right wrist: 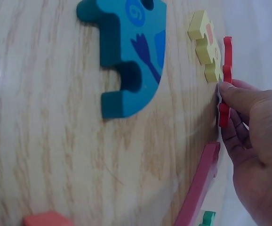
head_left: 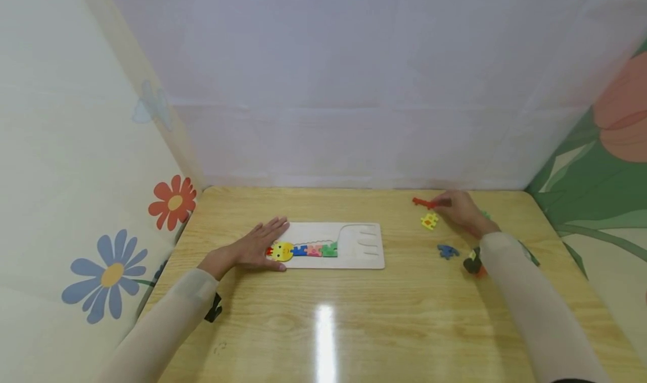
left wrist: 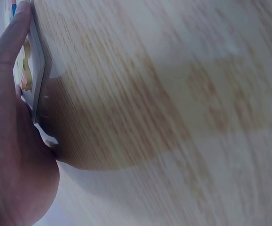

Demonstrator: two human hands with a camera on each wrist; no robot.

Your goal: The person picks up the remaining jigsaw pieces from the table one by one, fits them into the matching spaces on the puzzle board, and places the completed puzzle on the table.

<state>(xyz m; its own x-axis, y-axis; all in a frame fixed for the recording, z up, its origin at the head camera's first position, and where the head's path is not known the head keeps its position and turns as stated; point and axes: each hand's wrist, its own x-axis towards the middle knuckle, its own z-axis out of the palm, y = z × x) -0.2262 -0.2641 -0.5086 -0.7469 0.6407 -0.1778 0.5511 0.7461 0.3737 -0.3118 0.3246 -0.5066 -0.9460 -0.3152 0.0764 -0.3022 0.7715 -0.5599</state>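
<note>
A white puzzle board (head_left: pixel 356 263) lies on the table with a yellow giraffe-head piece (head_left: pixel 284 252) at its left end. Blue (head_left: pixel 300 251), pink (head_left: pixel 314 251) and green (head_left: pixel 330 250) pieces form a row beside the head; the outlined recess to their right shows bare board. My left hand (head_left: pixel 256 246) rests across the board's left end, fingers straight, its thumb along the near edge. At the table's back right, my right hand (head_left: pixel 459 210) pinches a red puzzle piece (right wrist: pixel 224 115) between thumb and fingers. Part of that piece is hidden by the fingers.
Around the right hand lie a yellow piece (head_left: pixel 429 221), a blue piece (head_left: pixel 447 251), a long pink piece (right wrist: pixel 199 186) and a small green piece (right wrist: pixel 208 217). An orange piece (head_left: pixel 481 272) is partly covered by the right forearm. White cloth hangs behind the table; printed panels stand at both sides.
</note>
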